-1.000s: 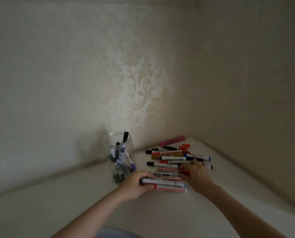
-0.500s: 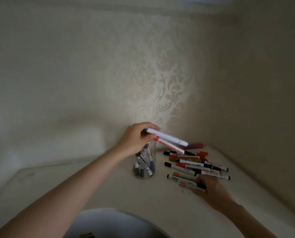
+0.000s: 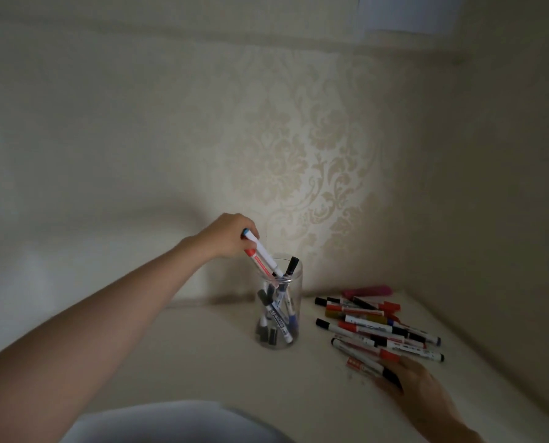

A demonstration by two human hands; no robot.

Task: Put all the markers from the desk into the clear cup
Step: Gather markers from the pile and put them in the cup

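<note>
A clear cup stands on the white desk, with several markers leaning inside it. My left hand hovers just above and left of the cup's rim, gripping two white markers, one blue-ended and one red-ended. They are tilted down, and their lower tips dip into the cup's mouth. A pile of several markers lies on the desk to the right of the cup. My right hand rests at the near edge of that pile, fingers closed on a marker with a black cap.
The desk sits in a corner, with patterned wallpaper behind the cup and a plain wall along the right. A pink marker lies at the back against the wall. A pale rounded shape fills the bottom edge.
My left hand lifted two markers from the desk, carried them over the cup and tipped them down into its mouth. My right hand slid to the pile's near edge.
</note>
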